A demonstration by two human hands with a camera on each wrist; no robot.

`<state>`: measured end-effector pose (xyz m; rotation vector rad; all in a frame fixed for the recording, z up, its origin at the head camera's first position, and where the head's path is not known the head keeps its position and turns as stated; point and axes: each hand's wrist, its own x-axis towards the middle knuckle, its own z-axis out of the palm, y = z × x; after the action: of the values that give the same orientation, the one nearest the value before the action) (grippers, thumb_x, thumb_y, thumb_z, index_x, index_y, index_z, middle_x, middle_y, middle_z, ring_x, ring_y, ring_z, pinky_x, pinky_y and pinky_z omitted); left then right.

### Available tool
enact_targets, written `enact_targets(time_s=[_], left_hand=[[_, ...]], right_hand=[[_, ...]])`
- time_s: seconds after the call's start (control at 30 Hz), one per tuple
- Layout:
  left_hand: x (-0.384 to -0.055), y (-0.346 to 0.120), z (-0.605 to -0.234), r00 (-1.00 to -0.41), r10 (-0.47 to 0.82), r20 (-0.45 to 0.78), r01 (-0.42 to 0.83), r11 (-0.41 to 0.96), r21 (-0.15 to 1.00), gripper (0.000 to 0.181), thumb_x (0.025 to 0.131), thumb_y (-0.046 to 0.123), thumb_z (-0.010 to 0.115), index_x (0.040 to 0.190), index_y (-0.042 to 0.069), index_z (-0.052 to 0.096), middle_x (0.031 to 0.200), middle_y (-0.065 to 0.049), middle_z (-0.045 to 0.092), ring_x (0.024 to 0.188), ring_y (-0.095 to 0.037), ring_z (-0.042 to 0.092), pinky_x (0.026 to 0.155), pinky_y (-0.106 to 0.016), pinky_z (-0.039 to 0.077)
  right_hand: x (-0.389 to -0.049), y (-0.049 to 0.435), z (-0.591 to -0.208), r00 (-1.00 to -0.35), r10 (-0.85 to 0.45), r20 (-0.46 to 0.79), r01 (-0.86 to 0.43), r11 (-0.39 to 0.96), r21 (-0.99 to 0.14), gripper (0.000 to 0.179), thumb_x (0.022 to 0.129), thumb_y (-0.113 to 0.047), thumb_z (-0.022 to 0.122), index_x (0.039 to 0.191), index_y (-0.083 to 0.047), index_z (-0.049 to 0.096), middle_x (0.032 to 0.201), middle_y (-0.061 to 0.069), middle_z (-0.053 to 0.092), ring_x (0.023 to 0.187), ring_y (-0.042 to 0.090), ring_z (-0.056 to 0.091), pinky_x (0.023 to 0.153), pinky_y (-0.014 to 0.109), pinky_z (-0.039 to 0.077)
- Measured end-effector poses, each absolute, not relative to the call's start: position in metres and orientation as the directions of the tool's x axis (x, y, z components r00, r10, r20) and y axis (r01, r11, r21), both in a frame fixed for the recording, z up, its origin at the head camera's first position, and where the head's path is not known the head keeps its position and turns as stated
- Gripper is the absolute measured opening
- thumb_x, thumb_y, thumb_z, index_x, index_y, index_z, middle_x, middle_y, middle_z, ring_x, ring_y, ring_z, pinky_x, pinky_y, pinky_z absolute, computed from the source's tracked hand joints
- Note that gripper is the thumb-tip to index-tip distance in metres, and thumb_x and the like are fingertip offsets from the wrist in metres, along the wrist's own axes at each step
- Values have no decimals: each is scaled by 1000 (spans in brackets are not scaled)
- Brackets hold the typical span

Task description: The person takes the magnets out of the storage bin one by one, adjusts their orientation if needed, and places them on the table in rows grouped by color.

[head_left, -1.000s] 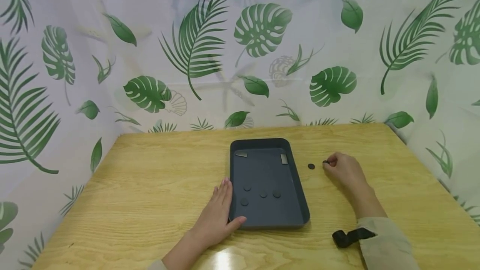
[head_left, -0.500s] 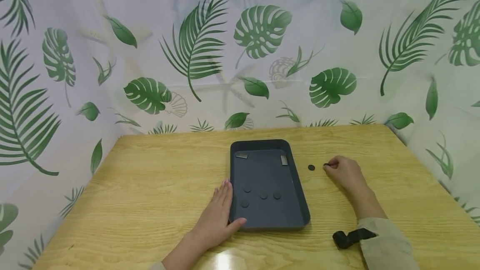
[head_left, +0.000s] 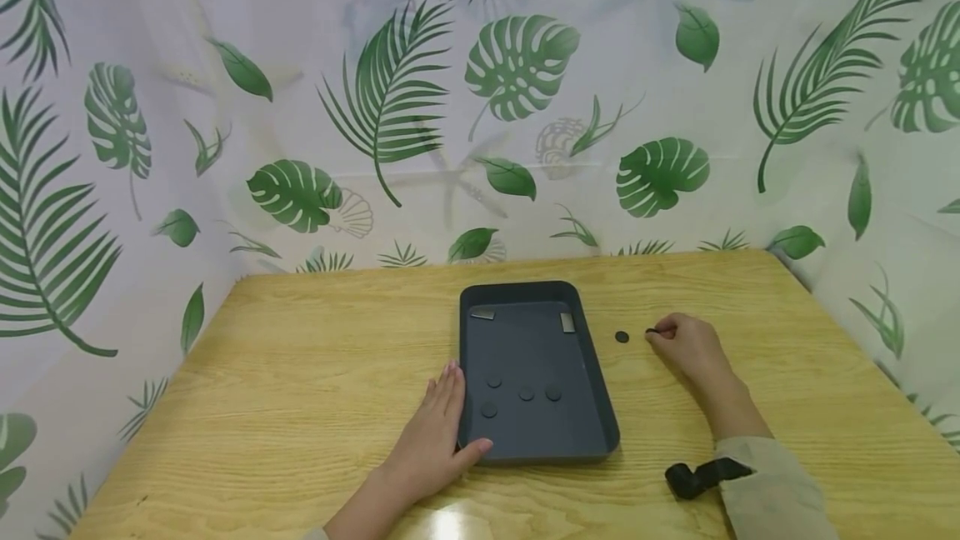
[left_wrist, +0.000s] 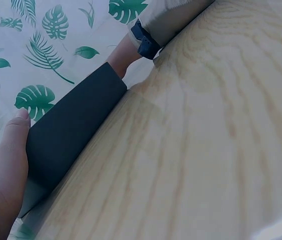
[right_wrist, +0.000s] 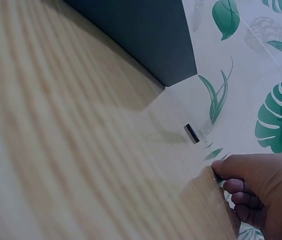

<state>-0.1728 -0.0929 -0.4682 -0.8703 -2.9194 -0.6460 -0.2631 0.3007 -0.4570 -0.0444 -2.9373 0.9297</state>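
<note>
A dark grey rectangular tray (head_left: 517,348) stands on the table. My left hand (head_left: 423,444) lies flat with fingers along its left wall, thumb extended over the near left corner. To the tray's right, my right hand (head_left: 693,352) pinches a small black disc (head_left: 651,331) between thumb and fingertips, close over the table; the fingers mostly hide this disc in the right wrist view. A second black disc (head_left: 622,337) lies on the wood between tray and hand. Several dark discs (head_left: 527,394) rest in the tray's nearer half.
Inside the tray's far end are two small shiny rectangular pieces, one at left (head_left: 483,315) and one at right (head_left: 567,323). A leaf-printed cloth (head_left: 420,148) hangs behind and beside the wooden table (head_left: 315,357). A black strapped device (head_left: 697,477) sits at the right cuff.
The head view has tilted up slightly, so the scene sits a little lower. Both hands keep their places, the right still pinching the disc.
</note>
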Motion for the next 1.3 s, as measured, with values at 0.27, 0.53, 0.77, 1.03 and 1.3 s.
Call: enact_targets(time_s=[0.27, 0.53, 0.77, 1.03, 1.3], left_hand=[[-173, -92, -469, -841, 520, 148, 532, 748, 396, 88, 95, 52, 46, 148, -7, 9, 157, -21, 3, 146, -26, 1, 117, -45, 11], [-174, -93, -468, -836, 528, 151, 540, 740, 401, 88, 95, 50, 47, 148, -8, 8, 157, -22, 2, 145, -26, 0, 117, -46, 11], [-174, -93, -468, -836, 528, 150, 540, 741, 399, 88, 95, 50, 47, 148, -8, 7, 157, -22, 2, 145, -26, 0, 117, -45, 11], [-173, -94, -469, -841, 521, 145, 530, 739, 416, 88, 95, 50, 47, 148, -7, 8, 157, -21, 2, 146, -25, 0, 117, -45, 10], [-173, -94, -470, -841, 520, 151, 532, 741, 410, 88, 95, 50, 47, 148, -7, 8, 157, -21, 2, 145, -25, 0, 117, -45, 10]], right_hand=[[-261, 302, -455, -997, 73, 37, 35, 791, -611, 39, 94, -29, 56, 111, 6, 59, 101, 24, 62, 88, 33, 60, 71, 42, 51], [-261, 297, -446, -993, 82, 84, 12, 781, -624, 31, 94, -23, 58, 106, 5, 61, 96, 21, 63, 88, 33, 60, 74, 44, 50], [-257, 299, -436, -995, 24, 94, -45, 745, -665, 34, 95, -25, 58, 109, 6, 62, 97, 20, 65, 84, 30, 61, 67, 36, 52], [-257, 297, -428, -995, -11, 96, -71, 754, -653, 35, 94, -29, 59, 110, 2, 63, 98, 17, 65, 87, 27, 60, 68, 34, 51], [-250, 285, -410, -988, -82, 132, -149, 745, -650, 37, 94, -32, 60, 110, 1, 64, 96, 14, 66, 83, 23, 60, 67, 31, 50]])
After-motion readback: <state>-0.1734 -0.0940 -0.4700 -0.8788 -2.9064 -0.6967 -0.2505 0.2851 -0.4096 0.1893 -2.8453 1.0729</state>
